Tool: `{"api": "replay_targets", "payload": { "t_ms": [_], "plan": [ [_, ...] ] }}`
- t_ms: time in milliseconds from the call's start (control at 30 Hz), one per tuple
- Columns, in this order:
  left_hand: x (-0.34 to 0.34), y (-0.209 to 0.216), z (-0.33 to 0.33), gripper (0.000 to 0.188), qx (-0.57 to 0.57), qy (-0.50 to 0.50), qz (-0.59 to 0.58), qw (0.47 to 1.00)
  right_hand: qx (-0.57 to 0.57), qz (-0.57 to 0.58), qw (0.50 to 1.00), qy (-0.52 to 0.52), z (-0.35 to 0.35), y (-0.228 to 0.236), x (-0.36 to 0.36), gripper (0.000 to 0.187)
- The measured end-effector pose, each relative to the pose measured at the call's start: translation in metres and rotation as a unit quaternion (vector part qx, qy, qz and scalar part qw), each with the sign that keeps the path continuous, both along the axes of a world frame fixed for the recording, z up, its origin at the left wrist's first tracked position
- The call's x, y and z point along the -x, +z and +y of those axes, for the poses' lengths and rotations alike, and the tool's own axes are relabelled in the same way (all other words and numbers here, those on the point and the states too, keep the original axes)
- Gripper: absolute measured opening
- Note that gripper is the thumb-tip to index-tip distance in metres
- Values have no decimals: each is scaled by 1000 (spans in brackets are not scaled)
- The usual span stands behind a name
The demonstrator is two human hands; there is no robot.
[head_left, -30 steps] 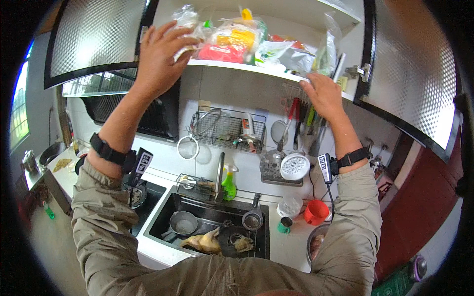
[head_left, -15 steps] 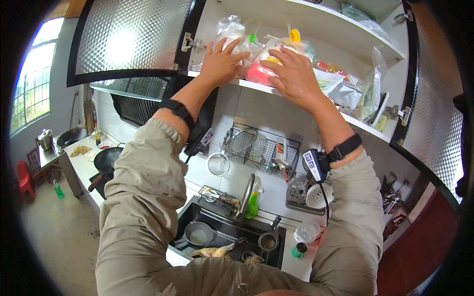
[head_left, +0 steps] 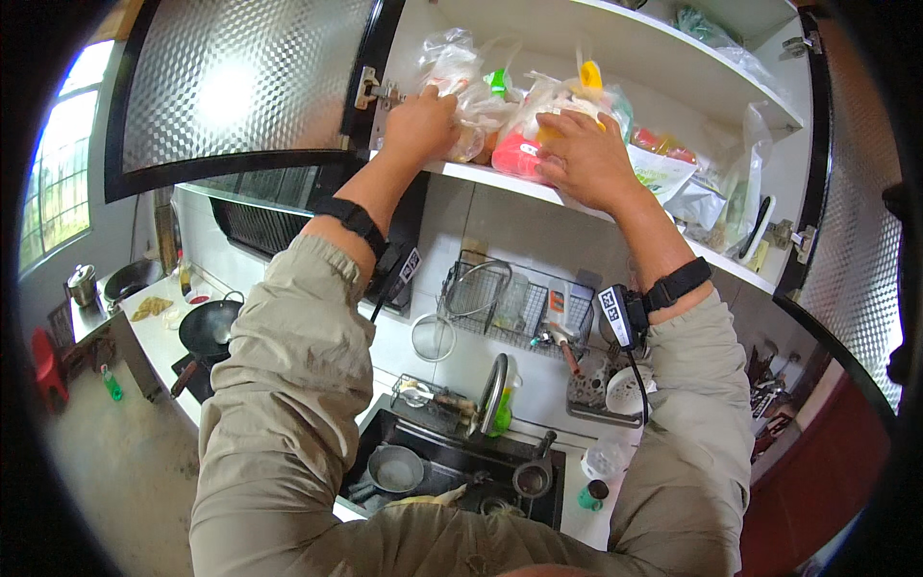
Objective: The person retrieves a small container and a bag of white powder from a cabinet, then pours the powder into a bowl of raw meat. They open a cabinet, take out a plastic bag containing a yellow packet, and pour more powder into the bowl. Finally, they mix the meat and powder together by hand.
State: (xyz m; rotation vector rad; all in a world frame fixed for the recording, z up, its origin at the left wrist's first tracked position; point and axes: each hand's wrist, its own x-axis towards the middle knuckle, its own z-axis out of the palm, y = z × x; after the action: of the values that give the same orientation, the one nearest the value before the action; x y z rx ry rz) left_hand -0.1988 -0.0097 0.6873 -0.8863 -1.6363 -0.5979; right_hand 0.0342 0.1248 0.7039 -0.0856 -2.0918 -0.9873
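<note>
Both my arms reach up to the lower shelf (head_left: 490, 180) of an open wall cupboard. My left hand (head_left: 418, 123) rests on a clear plastic bag (head_left: 461, 82) at the left end of the shelf, fingers curled on it. My right hand (head_left: 588, 159) lies spread over a transparent bag with red and yellow contents (head_left: 534, 135), pressing on it. More plastic bags (head_left: 692, 183) of food packets crowd the shelf to the right. Whether either hand truly grips its bag is hard to tell.
The left cupboard door (head_left: 240, 87) with patterned glass stands open; another door (head_left: 856, 231) is open at the right. Below are a wire dish rack (head_left: 519, 303) on the wall, a sink (head_left: 452, 471) holding pans, a green bottle (head_left: 500, 413) and a black wok (head_left: 207, 327) on the counter.
My right hand has come up from the right side of the shelf onto the red and yellow bag. The left hand slid along to the shelf's left end. The view has turned upward.
</note>
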Motion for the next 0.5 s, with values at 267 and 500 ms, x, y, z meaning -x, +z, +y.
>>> {"api": "replay_targets", "payload": {
  "t_ms": [267,500],
  "plan": [
    [-3,-13,-5,20,-102,-38,-1,994,177,44,966,181,4,65,48,31],
    [2,-19,-4,20,-173,-94,-30,980,454,-8,885,100,9,132,167,29]
  ]
}}
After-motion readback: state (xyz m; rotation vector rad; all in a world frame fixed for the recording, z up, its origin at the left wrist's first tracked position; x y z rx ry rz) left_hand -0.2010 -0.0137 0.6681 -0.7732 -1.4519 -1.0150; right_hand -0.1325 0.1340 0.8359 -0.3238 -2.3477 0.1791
